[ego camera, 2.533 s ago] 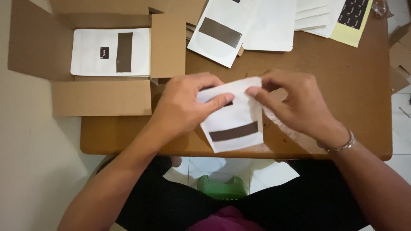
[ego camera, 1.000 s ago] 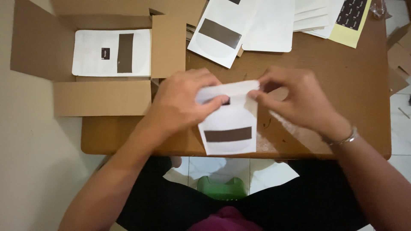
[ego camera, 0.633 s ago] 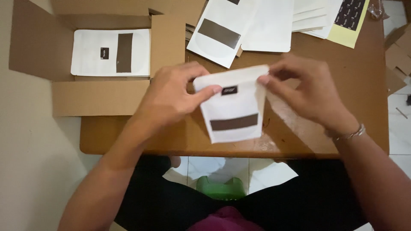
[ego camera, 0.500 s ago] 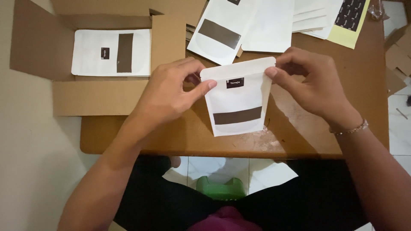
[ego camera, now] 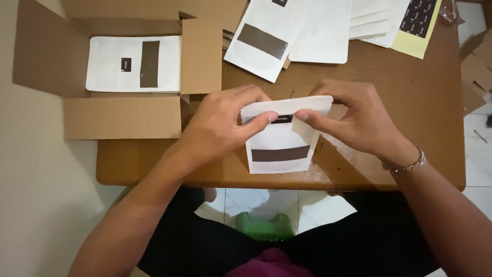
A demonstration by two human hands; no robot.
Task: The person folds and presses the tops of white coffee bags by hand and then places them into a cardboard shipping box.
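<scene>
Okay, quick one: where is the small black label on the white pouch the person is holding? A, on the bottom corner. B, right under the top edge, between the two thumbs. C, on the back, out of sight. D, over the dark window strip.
B: the small black label sits just below the top edge of the white paper pouch, between the thumbs of the left hand and right hand.

both hands pinch a white pouch over the counter

left hand and right hand hold the white pouch by its top edge above the brown counter; an open cardboard box sits left.
</scene>
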